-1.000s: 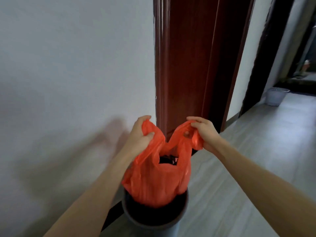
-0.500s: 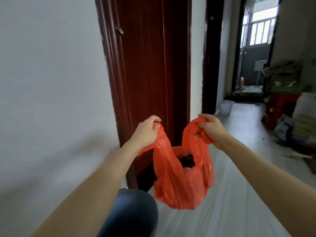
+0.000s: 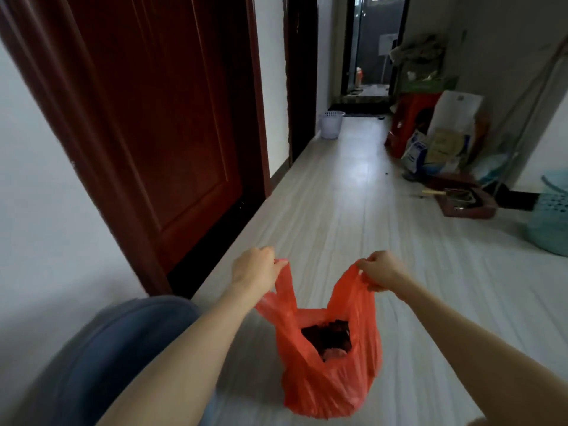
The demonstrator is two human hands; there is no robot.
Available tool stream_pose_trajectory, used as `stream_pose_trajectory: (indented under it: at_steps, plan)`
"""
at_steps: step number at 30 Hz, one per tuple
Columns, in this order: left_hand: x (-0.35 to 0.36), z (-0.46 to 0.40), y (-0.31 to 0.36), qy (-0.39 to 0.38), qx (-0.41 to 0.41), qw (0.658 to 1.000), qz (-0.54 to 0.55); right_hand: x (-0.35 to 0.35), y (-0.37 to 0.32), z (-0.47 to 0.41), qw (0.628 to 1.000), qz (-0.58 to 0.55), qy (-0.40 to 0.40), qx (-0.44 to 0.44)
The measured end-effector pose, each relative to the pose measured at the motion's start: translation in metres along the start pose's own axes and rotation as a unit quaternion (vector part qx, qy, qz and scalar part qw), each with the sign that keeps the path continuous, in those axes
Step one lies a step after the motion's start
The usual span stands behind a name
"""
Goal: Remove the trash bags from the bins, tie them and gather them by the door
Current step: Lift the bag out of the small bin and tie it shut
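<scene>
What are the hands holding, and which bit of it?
The orange trash bag. The left hand and right hand each pinch one of its two handle loops at the top.

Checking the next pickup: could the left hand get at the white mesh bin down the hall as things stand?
Probably not. The left hand is shut on one handle of the orange bag, and the white mesh bin stands far down the hall beside a doorway.

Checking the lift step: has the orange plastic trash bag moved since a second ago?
Yes. The orange plastic trash bag was sitting in the grey bin; now it hangs clear of it, to its right, over the floor.
</scene>
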State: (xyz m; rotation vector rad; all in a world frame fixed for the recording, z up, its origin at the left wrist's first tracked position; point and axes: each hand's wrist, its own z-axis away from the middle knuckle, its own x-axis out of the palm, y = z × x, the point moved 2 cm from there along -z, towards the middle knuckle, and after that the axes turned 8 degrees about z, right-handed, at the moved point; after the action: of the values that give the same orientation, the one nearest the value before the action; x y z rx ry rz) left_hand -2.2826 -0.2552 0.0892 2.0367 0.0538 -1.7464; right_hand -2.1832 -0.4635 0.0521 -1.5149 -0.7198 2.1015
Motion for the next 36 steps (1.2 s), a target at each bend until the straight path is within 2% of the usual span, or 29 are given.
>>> stream_pose_trajectory:
  at_steps: [2, 3, 5, 6, 7, 8, 9, 10, 11, 13, 14, 15, 18, 20, 23, 25, 27, 28, 31, 32, 33, 35, 36]
  plan:
    - [0.016, -0.007, 0.005, -0.005, -0.034, 0.985, 0.172, -0.009, 0.012, 0.000, 0.999, -0.023, -0.022, 0.026]
    - [0.025, -0.010, 0.009, -0.022, -0.059, 0.950, 0.307, -0.015, 0.016, 0.001, 0.997, -0.064, -0.033, 0.041]
    - [0.033, -0.015, 0.015, -0.057, -0.117, 0.814, 0.566, -0.026, 0.025, 0.003, 0.969, -0.230, -0.056, 0.069]
    - [0.036, -0.020, 0.017, -0.072, -0.132, 0.745, 0.650, -0.032, 0.032, 0.002, 0.943, -0.320, -0.060, 0.073]
    - [0.041, -0.025, 0.018, -0.091, -0.134, 0.699, 0.696, -0.037, 0.042, -0.001, 0.915, -0.393, -0.067, 0.069]
    - [0.040, -0.028, 0.014, -0.102, -0.123, 0.688, 0.708, -0.039, 0.049, -0.002, 0.890, -0.446, -0.078, 0.057]
    - [0.045, -0.029, 0.011, -0.100, -0.110, 0.694, 0.705, -0.039, 0.060, -0.006, 0.877, -0.471, -0.087, 0.046]
    - [0.051, -0.028, 0.004, -0.082, -0.103, 0.720, 0.682, -0.036, 0.072, -0.009, 0.879, -0.467, -0.088, 0.031]
    - [0.061, -0.026, -0.005, -0.059, -0.100, 0.763, 0.636, -0.028, 0.084, -0.013, 0.901, -0.425, -0.081, 0.013]
    - [0.091, -0.017, -0.024, -0.059, -0.126, 0.865, 0.482, -0.007, 0.107, -0.015, 0.969, -0.236, -0.069, -0.038]
    - [0.111, -0.012, -0.030, -0.087, -0.140, 0.894, 0.416, 0.006, 0.111, -0.015, 0.983, -0.154, -0.075, -0.070]
    - [0.129, -0.007, -0.032, -0.111, -0.139, 0.910, 0.374, 0.020, 0.113, -0.019, 0.986, -0.098, -0.093, -0.098]
    - [0.177, -0.005, -0.020, -0.134, -0.091, 0.914, 0.373, 0.052, 0.101, -0.036, 0.965, -0.054, -0.144, -0.214]
    - [0.198, -0.014, -0.006, -0.124, -0.068, 0.912, 0.385, 0.073, 0.094, -0.051, 0.953, -0.057, -0.144, -0.259]
    - [0.229, -0.035, -0.006, -0.132, -0.114, 0.919, 0.353, 0.088, 0.092, -0.076, 0.970, -0.147, -0.111, -0.156]
    - [0.241, -0.048, -0.010, -0.112, -0.118, 0.913, 0.374, 0.088, 0.094, -0.093, 0.976, -0.174, -0.083, -0.098]
    - [0.246, -0.058, -0.012, -0.094, -0.155, 0.884, 0.431, 0.089, 0.096, -0.107, 0.980, -0.178, -0.054, -0.070]
    - [0.252, -0.064, -0.015, -0.086, -0.192, 0.854, 0.476, 0.091, 0.100, -0.115, 0.979, -0.193, -0.036, -0.049]
    - [0.263, -0.075, -0.026, -0.005, -0.323, 0.702, 0.635, 0.093, 0.113, -0.132, 0.957, -0.288, 0.005, 0.028]
    - [0.269, -0.077, -0.031, 0.027, -0.360, 0.664, 0.655, 0.093, 0.124, -0.139, 0.946, -0.320, 0.020, 0.056]
    - [0.269, -0.079, -0.034, 0.048, -0.385, 0.656, 0.647, 0.093, 0.132, -0.144, 0.933, -0.346, 0.040, 0.092]
    - [0.268, -0.082, -0.034, 0.069, -0.404, 0.663, 0.627, 0.095, 0.146, -0.147, 0.919, -0.358, 0.071, 0.152]
    - [0.267, -0.082, -0.032, 0.074, -0.413, 0.648, 0.635, 0.099, 0.152, -0.147, 0.911, -0.366, 0.080, 0.174]
